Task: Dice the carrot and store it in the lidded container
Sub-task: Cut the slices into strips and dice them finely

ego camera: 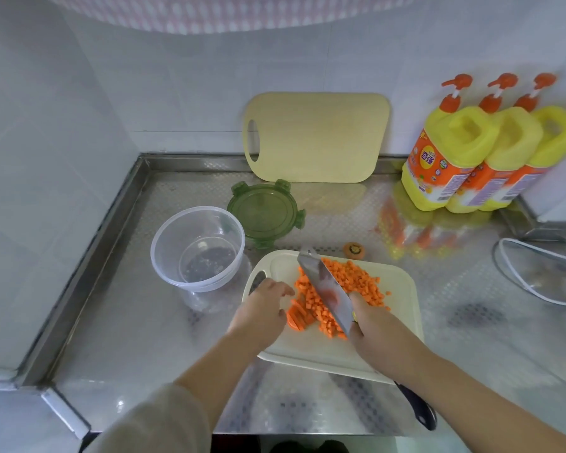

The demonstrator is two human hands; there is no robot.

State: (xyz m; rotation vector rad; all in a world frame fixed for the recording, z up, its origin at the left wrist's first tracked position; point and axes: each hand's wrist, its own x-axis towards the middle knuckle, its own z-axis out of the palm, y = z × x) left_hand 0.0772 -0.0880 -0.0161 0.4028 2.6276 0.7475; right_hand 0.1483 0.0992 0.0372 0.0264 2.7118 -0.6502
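carrot (353, 282) beside knife (324, 286) in right hand (373, 325)

You face a corner where pale, glossy tiled walls (79, 125) close in behind and on your left, an embossed stainless-steel tabletop (128, 322) with a raised steel rim (193, 163) runs below them, soft even light gleams off the metal, and a pink dotted band (209, 14) crosses the top.

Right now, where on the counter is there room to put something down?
Bare steel lies between the white cutting board and the glass lid on the right, and in front of the clear container. Another strip runs between the green lid and the yellow bottles. It's crowded where container, green lid and board meet.
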